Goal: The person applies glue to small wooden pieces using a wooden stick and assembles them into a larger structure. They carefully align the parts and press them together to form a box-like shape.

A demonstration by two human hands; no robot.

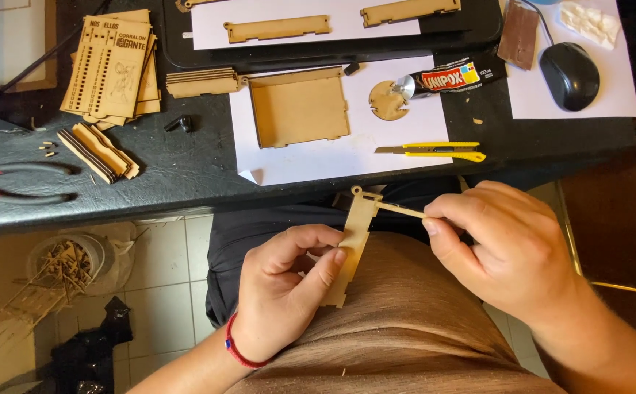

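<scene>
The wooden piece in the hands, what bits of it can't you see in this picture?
Head view:
- Wooden piece: its middle edge is hidden under the left hand's thumb and fingers.
- Thin stick: its far end disappears inside the right hand's grip.
- Whether the stick's tip carries glue: too small to tell.
- Red pliers: cut off by the left edge.

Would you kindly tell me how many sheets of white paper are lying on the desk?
3: one under the shallow wooden tray at centre, one on the black board at the top, one under the mouse at right. More may lie outside the view.
</scene>
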